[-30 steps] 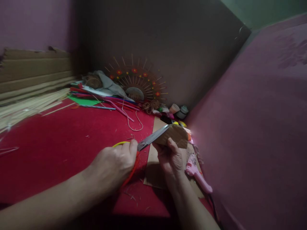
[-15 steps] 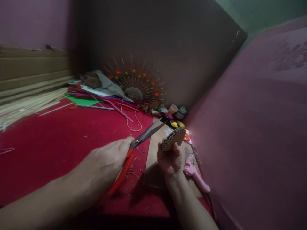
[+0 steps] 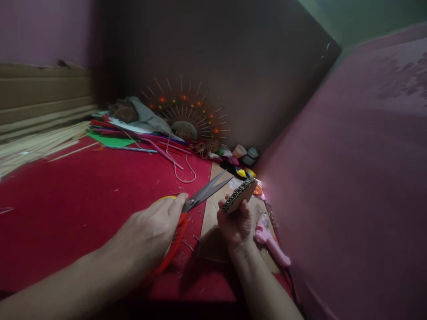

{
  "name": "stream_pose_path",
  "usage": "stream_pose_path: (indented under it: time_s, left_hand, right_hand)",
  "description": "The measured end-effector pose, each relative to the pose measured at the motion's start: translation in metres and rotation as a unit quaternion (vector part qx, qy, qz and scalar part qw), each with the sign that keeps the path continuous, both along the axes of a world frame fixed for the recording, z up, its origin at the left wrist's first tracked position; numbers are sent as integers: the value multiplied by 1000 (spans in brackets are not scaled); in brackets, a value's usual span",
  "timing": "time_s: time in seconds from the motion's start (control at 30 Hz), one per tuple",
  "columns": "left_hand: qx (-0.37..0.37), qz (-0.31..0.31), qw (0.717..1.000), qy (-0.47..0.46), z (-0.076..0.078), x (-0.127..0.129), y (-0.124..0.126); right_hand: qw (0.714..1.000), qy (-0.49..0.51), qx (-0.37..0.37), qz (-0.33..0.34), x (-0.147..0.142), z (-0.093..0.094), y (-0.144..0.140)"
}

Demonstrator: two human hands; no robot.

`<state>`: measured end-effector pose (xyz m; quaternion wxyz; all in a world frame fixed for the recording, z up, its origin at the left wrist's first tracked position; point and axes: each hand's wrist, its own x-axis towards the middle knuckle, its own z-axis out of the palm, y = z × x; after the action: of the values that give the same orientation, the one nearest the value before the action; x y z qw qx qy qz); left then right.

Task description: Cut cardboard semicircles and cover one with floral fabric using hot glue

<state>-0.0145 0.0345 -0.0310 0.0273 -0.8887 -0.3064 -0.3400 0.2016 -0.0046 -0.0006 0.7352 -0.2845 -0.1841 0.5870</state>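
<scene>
My left hand [image 3: 151, 229] is closed round the scissors [image 3: 202, 194], whose handle shows orange-red and a little yellow. Their dark blades are slightly apart and point up and right, toward the cardboard. My right hand [image 3: 236, 224] grips a thick piece of corrugated cardboard [image 3: 243, 195] with a curved edge, tilted up so that its fluted side shows. The blade tips appear just left of the cardboard; I cannot tell whether they touch it. Under my right hand lies a flat tan board [image 3: 213, 242].
A pink glue gun [image 3: 271, 242] lies at the right by the wall. Sticks [image 3: 43, 144] lie at far left. Coloured pipe cleaners [image 3: 163, 144], a green sheet [image 3: 113, 139], twine [image 3: 207, 148] and a sunburst-like stick ornament [image 3: 183, 129] are at the back of the red cloth [image 3: 83, 195].
The scissors have shifted slightly right and down, and a yellow part of the handle now shows above my left hand. My right hand stays nearly still, the cardboard turned a little.
</scene>
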Motion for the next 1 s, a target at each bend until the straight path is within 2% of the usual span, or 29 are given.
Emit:
stream_pose_path:
  time_s: [0.17, 0.4, 0.57, 0.7, 0.87, 1.0]
  left_hand:
    - [41, -29, 999, -7, 9, 5, 0]
    - [120, -35, 991, 47, 17, 0, 5]
    - [135, -26, 990, 32, 26, -5, 3]
    - [158, -13, 985, 60, 35, -5, -5]
    - [197, 5, 978, 66, 30, 0, -7]
    - [200, 17, 977, 74, 29, 2, -5]
  right_hand:
    - [999, 14, 17, -30, -5, 3, 4]
    - [998, 37, 45, -3, -12, 15, 6]
    - [998, 25, 55, -12, -14, 12, 7]
    - [998, 20, 59, -24, -15, 8, 8]
    - [998, -11, 61, -18, -15, 5, 8]
    - [998, -18, 55, -21, -16, 5, 8]
